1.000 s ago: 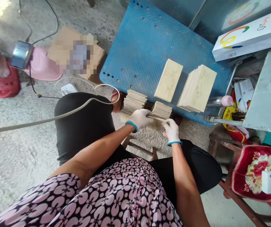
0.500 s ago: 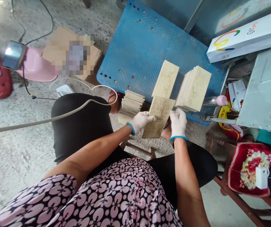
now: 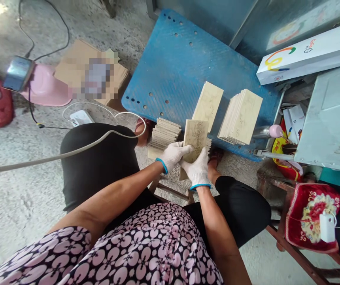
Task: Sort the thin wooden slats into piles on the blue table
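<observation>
Floor, far left: phone (image 3: 18, 73) on pink stand, cable (image 3: 54, 156) across lap. Low stack (image 3: 164, 133) by knee, w/in reach. L hand (image 3: 173, 155) gloved, fingers curled on tile (image 3: 195, 137) left edge; R hand (image 3: 198, 170) cups its bottom corner. Tile held upright, face to camera, over floor just short of blue worktop (image 3: 184, 67) – prob. for a look at face. Beyond: single tile (image 3: 208, 105) flat on worktop, then leaning stack (image 3: 241, 115), kept apart. Far right: white box (image 3: 306, 53).
</observation>
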`<state>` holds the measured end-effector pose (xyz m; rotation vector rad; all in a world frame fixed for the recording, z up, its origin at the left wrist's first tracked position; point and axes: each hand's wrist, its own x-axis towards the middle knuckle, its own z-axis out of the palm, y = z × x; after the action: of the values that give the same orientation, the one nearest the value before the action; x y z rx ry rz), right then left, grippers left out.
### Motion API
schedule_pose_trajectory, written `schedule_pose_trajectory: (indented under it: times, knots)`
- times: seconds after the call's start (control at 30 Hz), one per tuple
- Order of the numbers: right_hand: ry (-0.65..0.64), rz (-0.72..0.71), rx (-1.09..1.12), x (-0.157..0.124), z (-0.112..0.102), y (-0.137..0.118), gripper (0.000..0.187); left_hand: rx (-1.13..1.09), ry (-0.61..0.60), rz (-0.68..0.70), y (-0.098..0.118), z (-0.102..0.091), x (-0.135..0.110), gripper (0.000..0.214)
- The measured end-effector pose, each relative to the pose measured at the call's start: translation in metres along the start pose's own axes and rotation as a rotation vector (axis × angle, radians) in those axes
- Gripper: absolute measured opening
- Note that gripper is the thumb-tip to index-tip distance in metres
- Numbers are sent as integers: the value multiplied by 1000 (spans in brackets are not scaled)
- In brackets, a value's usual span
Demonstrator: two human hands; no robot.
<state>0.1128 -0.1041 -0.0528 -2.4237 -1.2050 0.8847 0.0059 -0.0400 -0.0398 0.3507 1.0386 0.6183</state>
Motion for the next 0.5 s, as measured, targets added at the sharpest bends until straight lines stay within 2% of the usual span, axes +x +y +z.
schedule_pose_trajectory:
  times: [0.07,0.13,0.27,0.33,0.43,0.5]
  knots:
    - [-7,-21,37,10,-8,-7,106,-36,-60,47,4,0,3,61]
    - [11,-12,53,24,-17,-17,107,-56,-62,95,8,0,7,67]
    - [98,63,2,68,-37,-41,112,41,137,118,11,-4,11,60]
    - [139,71,-22,96,-44,-52,112,144,169,99,9,-5,8,47]
    - [178,104,-78,137,-48,-66,110,276,112,69,5,-3,2,34]
    - [175,153,-133,159,-47,-72,110,301,50,63,3,-1,-1,35]
